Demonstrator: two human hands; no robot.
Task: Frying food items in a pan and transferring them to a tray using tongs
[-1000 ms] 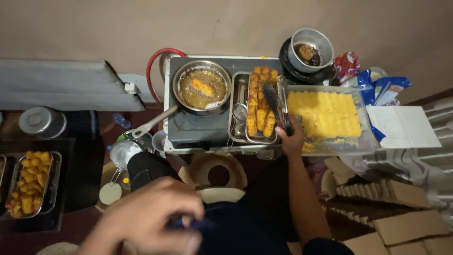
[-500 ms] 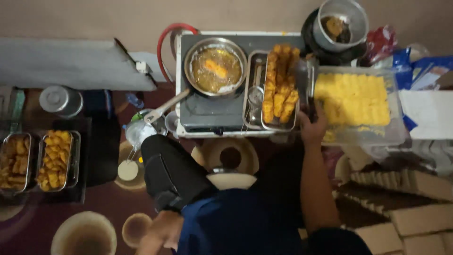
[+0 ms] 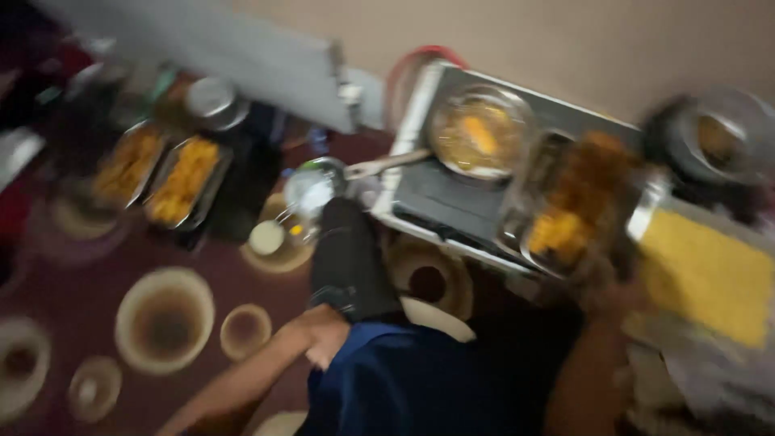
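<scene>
Floor-level setup: maroon carpet (image 3: pixel 97 242) with cream ring pattern, beige wall along the top of the frame. Whole frame is motion-blurred, so fine detail is unreliable.

Right hand (image 3: pixel 613 295), lower right: fingers smeared by blur, reaching at the near edge of the metal tray of fried pieces (image 3: pixel 573 210). Can't tell how far they're closed or whether they grip anything. Forearm runs down to the bottom edge.

Left hand (image 3: pixel 323 335), lower centre: resting against the black-clad knee (image 3: pixel 347 258), at the edge of the blue garment (image 3: pixel 404 379). Fingers look loosely curled, nothing visibly held; grip not certain. Forearm trails to the bottom left.

Outward from the right hand:
- tray sits on the right part of the low stove (image 3: pixel 452 194), centre right
- frying pan (image 3: pixel 480 133) with an orange-yellow piece on the stove's left burner, handle sticking out left past the stove edge toward a small round metal lid (image 3: pixel 311 190)
- clear container of yellow crumbs (image 3: pixel 710 274) just right of the tray, runs to the right edge
- dark pot (image 3: pixel 718 137) at upper right, near the wall
- red hose (image 3: pixel 420 60) loops behind the stove

Left half: two trays of yellow food (image 3: pixel 161 169) upper left, a metal lidded pot (image 3: pixel 211 98) above them, grey flat panel (image 3: pixel 234 56) across the top. Small cup (image 3: pixel 266 236) by the knee.

Open room: carpet at lower left is the free area; right side is packed edge to edge.
</scene>
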